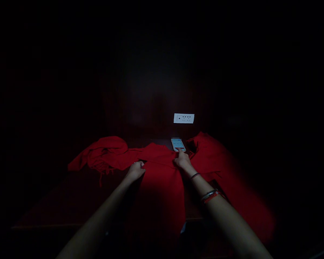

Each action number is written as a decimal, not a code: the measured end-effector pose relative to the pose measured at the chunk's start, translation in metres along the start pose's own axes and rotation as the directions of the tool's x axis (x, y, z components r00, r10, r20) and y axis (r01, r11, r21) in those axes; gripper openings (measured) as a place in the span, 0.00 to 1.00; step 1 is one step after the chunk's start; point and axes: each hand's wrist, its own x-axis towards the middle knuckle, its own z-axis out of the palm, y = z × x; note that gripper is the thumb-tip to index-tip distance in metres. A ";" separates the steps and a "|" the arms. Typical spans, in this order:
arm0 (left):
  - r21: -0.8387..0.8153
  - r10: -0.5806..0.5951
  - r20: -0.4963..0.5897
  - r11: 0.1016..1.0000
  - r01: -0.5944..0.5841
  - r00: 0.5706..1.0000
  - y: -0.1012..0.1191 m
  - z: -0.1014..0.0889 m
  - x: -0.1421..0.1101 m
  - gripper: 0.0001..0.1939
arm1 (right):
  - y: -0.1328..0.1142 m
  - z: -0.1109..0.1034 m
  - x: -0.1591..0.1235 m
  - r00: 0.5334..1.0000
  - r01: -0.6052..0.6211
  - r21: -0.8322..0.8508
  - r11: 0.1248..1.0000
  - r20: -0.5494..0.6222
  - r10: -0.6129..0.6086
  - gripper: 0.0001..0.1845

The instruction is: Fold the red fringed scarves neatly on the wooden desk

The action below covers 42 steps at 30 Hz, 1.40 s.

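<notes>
A red cloth (162,187) lies across the dark table and hangs over its near edge. My left hand (136,171) is closed on the cloth's left side, with the fingers partly hidden. On the right side, my right hand (182,160) grips the cloth, which creases toward it. One finger of that hand reaches over the lower edge of a lit phone (177,144) lying face up. The stretch of cloth between my hands looks fairly flat.
Bunched red fabric (105,151) with dangling strings lies at the left. More red fabric (221,162) spreads down the right side. A white socket plate (184,118) is on the wall behind. The dark table's front edge (48,226) is faint, and the surroundings are black.
</notes>
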 end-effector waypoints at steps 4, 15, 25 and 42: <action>-0.121 -0.004 -0.088 0.993 -0.007 0.996 0.005 0.012 0.005 0.04 | 0.007 -0.001 -0.002 0.999 -0.035 -0.008 0.999 -0.012 0.035 0.36; 0.217 0.083 -0.413 0.976 0.009 0.907 -0.014 -0.021 -0.012 0.13 | 0.014 -0.017 0.006 0.968 0.083 0.294 0.952 -0.250 -0.007 0.33; 0.456 0.169 -0.448 0.888 0.062 0.878 -0.044 -0.053 -0.015 0.16 | 0.030 -0.003 -0.002 0.967 -0.004 0.309 0.951 -0.242 0.083 0.31; 0.659 0.128 -0.551 0.673 0.335 0.825 -0.121 -0.238 0.001 0.26 | 0.046 0.015 -0.005 0.958 -0.060 0.340 0.939 -0.244 0.149 0.30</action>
